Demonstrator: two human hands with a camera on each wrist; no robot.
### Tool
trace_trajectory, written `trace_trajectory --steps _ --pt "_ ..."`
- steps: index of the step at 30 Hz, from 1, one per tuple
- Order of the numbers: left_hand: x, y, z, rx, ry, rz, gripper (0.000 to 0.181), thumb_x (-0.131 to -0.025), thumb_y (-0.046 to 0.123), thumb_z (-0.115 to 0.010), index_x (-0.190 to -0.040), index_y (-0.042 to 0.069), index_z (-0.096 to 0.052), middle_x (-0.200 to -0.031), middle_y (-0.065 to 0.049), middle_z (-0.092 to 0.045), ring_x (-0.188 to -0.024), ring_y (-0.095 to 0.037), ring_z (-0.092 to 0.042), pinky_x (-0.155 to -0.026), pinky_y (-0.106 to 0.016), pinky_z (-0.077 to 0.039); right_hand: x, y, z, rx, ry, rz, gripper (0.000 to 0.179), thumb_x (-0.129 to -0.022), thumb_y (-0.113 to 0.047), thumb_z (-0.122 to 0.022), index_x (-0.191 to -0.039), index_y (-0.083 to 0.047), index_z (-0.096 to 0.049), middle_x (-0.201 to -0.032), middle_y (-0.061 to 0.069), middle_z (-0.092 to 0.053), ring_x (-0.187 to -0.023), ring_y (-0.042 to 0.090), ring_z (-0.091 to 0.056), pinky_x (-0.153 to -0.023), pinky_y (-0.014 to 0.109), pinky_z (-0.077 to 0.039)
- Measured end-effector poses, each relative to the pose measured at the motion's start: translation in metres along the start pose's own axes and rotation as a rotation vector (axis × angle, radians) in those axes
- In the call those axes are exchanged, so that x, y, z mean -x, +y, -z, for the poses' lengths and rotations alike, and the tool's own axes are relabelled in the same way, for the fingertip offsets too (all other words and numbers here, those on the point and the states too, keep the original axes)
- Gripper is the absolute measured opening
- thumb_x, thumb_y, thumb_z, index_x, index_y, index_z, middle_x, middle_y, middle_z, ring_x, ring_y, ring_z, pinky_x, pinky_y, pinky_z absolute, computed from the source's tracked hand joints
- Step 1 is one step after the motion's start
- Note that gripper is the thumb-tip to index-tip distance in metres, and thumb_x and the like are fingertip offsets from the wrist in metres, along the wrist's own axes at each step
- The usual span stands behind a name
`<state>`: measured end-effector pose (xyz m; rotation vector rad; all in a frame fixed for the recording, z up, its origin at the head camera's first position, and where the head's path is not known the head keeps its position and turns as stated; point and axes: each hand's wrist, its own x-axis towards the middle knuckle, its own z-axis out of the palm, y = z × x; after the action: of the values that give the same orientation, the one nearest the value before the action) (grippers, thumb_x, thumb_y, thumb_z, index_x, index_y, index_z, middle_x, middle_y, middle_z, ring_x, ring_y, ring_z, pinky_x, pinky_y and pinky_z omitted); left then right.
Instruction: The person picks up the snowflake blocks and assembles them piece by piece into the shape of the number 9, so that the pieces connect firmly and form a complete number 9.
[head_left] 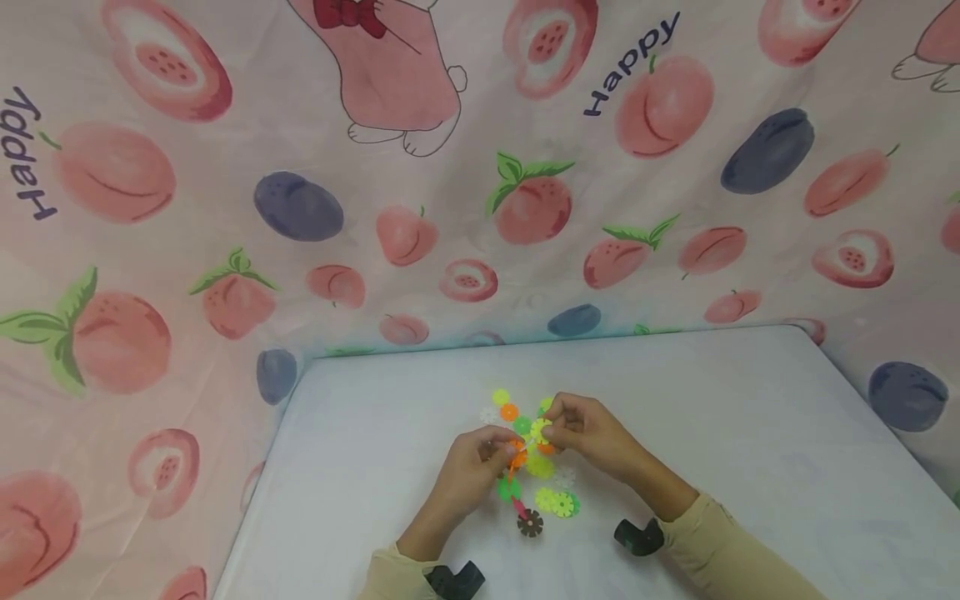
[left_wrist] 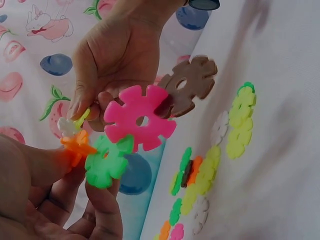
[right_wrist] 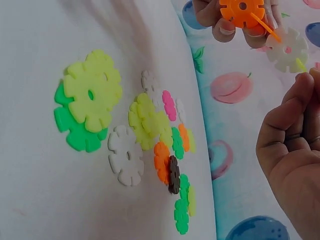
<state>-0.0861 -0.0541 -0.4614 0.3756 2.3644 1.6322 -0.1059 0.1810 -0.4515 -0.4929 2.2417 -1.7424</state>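
My left hand (head_left: 471, 468) grips an orange notched disc (right_wrist: 232, 14) of a joined chain of plastic snowflake discs. From it the chain runs down through a green disc (left_wrist: 102, 162) and a pink disc (left_wrist: 127, 117) to a brown disc (left_wrist: 200, 80) at its free end. On the other side, another orange piece seen edge-on (right_wrist: 265, 26) meets a whitish disc (right_wrist: 280, 52). A yellow disc (head_left: 540, 431) sits at the whitish one's edge, pinched between the thumb and fingers of my right hand (head_left: 596, 435). Both hands are raised over the table.
Loose notched discs lie on the white table (head_left: 360, 500) beneath the hands, among them a yellow disc (right_wrist: 87, 95) overlapping a green disc (right_wrist: 82, 137), a white disc (right_wrist: 125, 155) and an orange disc (right_wrist: 161, 162). A fruit-print cloth (head_left: 420, 183) hangs behind the table's far edge.
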Motion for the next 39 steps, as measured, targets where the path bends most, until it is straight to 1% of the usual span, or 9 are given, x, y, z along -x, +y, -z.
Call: trace_trajectory --steps 6,9,13,16,21,25,28,33,39 --pt "0.0 0.001 0.001 0.015 0.023 0.0 0.014 -0.099 0.017 -0.067 -0.11 0.017 -0.075 -0.09 0.002 -0.071 -0.076 -0.012 -0.062 -0.068 -0.024 -0.053 -0.003 0.002 -0.003 -0.01 0.002 -0.014 0.016 -0.097 -0.016 -0.069 -0.1 -0.002 -0.061 -0.086 0.023 -0.065 -0.082 0.042 -0.065 -0.075 0.041 -0.058" --pt "0.001 0.003 0.001 0.028 0.017 0.016 0.014 -0.099 0.018 -0.066 -0.11 0.016 -0.074 -0.092 0.001 -0.07 -0.077 -0.013 -0.063 -0.066 -0.025 -0.053 -0.003 0.003 -0.004 -0.01 0.005 -0.031 0.017 -0.097 -0.016 -0.069 -0.101 -0.002 -0.061 -0.089 0.026 -0.065 -0.083 0.042 -0.065 -0.076 0.04 -0.058" --pt "0.002 0.005 0.002 0.075 -0.009 0.028 0.016 -0.1 0.019 -0.065 -0.112 0.012 -0.072 -0.098 -0.003 -0.072 -0.08 -0.014 -0.066 -0.072 -0.034 -0.058 -0.003 0.003 -0.004 -0.008 0.016 -0.048 0.019 -0.097 -0.018 -0.07 -0.104 -0.002 -0.062 -0.09 0.028 -0.066 -0.084 0.041 -0.067 -0.078 0.042 -0.059" --pt "0.002 0.005 0.002 0.128 -0.031 0.032 0.019 -0.101 0.02 -0.064 -0.114 0.007 -0.07 -0.102 -0.008 -0.073 -0.082 -0.016 -0.069 -0.08 -0.043 -0.06 -0.003 0.003 -0.004 -0.014 0.036 -0.062 0.02 -0.096 -0.02 -0.071 -0.105 -0.004 -0.064 -0.092 0.028 -0.067 -0.086 0.043 -0.069 -0.08 0.043 -0.059" --pt "0.001 0.002 0.002 0.192 -0.079 0.049 0.022 -0.101 0.019 -0.064 -0.115 0.003 -0.067 -0.103 -0.012 -0.073 -0.083 -0.018 -0.073 -0.086 -0.047 -0.06 -0.003 0.005 -0.002 -0.024 0.083 -0.081 0.021 -0.094 -0.025 -0.074 -0.101 -0.006 -0.066 -0.093 0.024 -0.071 -0.089 0.048 -0.069 -0.082 0.051 -0.059" --pt "0.001 0.0 0.001 0.222 -0.106 0.058 0.024 -0.101 0.018 -0.065 -0.118 0.001 -0.064 -0.108 -0.012 -0.072 -0.087 -0.018 -0.074 -0.086 -0.045 -0.06 -0.003 0.007 -0.001 -0.02 0.086 -0.08 0.023 -0.094 -0.028 -0.074 -0.099 -0.007 -0.067 -0.091 0.024 -0.071 -0.088 0.049 -0.067 -0.081 0.054 -0.058" --pt "0.001 -0.002 0.002 0.232 -0.115 0.055 0.028 -0.101 0.017 -0.064 -0.121 -0.002 -0.06 -0.111 -0.014 -0.071 -0.09 -0.02 -0.074 -0.085 -0.04 -0.061 -0.002 0.009 0.0 -0.017 0.073 -0.084 0.024 -0.094 -0.029 -0.074 -0.1 -0.007 -0.066 -0.093 0.027 -0.07 -0.088 0.048 -0.067 -0.082 0.053 -0.058" --pt "0.001 -0.004 0.004 0.247 -0.122 0.046 0.034 -0.102 0.017 -0.062 -0.127 -0.006 -0.055 -0.117 -0.018 -0.069 -0.091 -0.023 -0.074 -0.086 -0.036 -0.06 -0.003 0.015 0.005 -0.002 0.063 -0.108 0.02 -0.095 -0.023 -0.073 -0.1 -0.005 -0.066 -0.095 0.026 -0.072 -0.09 0.045 -0.068 -0.083 0.051 -0.058" --pt "0.003 -0.006 0.009 0.251 -0.121 0.046 0.037 -0.103 0.017 -0.059 -0.135 0.0 -0.053 -0.124 -0.018 -0.066 -0.096 -0.023 -0.073 -0.087 -0.033 -0.059 -0.003 0.024 0.012 0.059 0.056 -0.162 0.018 -0.093 -0.026 -0.075 -0.095 -0.009 -0.068 -0.092 0.024 -0.071 -0.086 0.04 -0.065 -0.075 0.044 -0.056"
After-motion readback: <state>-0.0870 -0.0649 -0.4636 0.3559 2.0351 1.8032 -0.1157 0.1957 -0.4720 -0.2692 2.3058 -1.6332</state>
